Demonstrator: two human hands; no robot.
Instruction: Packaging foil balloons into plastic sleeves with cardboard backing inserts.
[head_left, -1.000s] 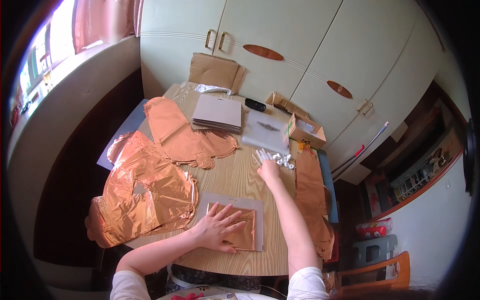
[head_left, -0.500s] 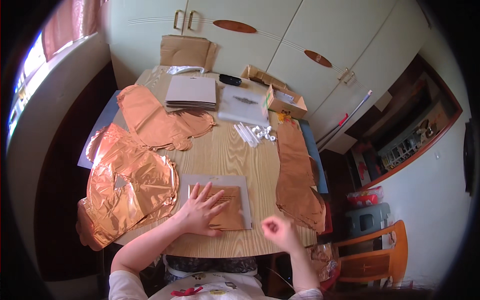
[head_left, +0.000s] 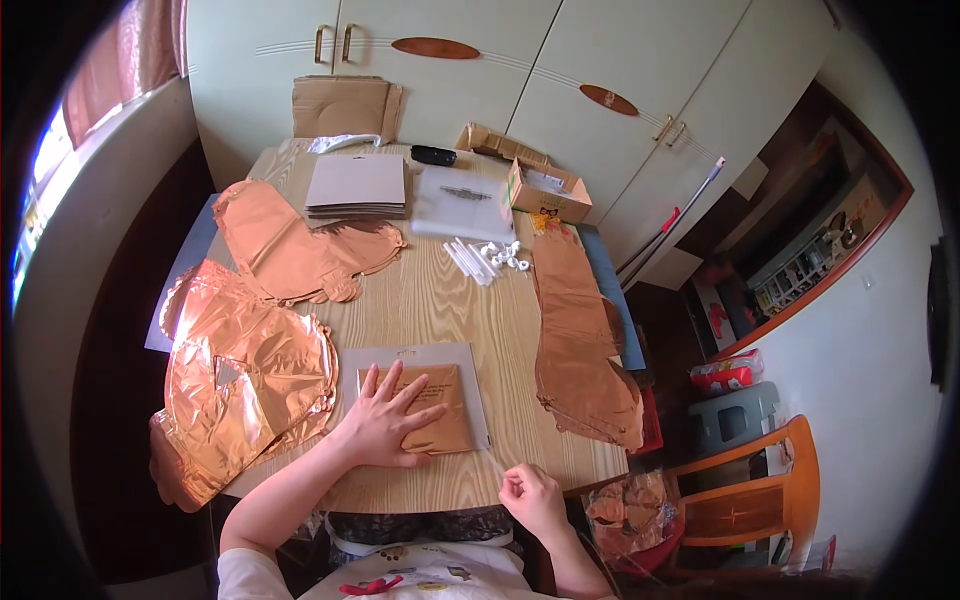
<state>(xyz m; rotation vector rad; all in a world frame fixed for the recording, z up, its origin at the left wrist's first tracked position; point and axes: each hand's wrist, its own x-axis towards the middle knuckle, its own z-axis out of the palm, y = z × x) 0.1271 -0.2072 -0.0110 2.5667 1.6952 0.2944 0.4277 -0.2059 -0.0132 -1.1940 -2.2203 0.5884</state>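
My left hand (head_left: 387, 420) lies flat, fingers spread, on a folded copper-coloured foil packet (head_left: 440, 428) with small dark print. The packet rests on a grey card (head_left: 466, 362) with a hang hole at its far edge, near the front of the table. Right of the card's near corner, my right hand (head_left: 533, 497) is closed in a pinch. A thin, pale, see-through strip (head_left: 494, 462) runs from that corner to its fingertips. Whether the strip is film or tape I cannot tell.
Flat copper foil balloons lie left (head_left: 250, 370) and right (head_left: 580, 340). Farther back are a stack of grey cards (head_left: 356, 182), a clear plastic bag (head_left: 460, 210), white tubes (head_left: 470, 262), small white pieces (head_left: 505, 254) and an open carton (head_left: 550, 195). A wooden chair (head_left: 745, 500) stands at right.
My right hand has moved slightly left and down, and the pale strip now shows between it and the card's corner. My left hand stays on the packet. The whole view has shifted a little.
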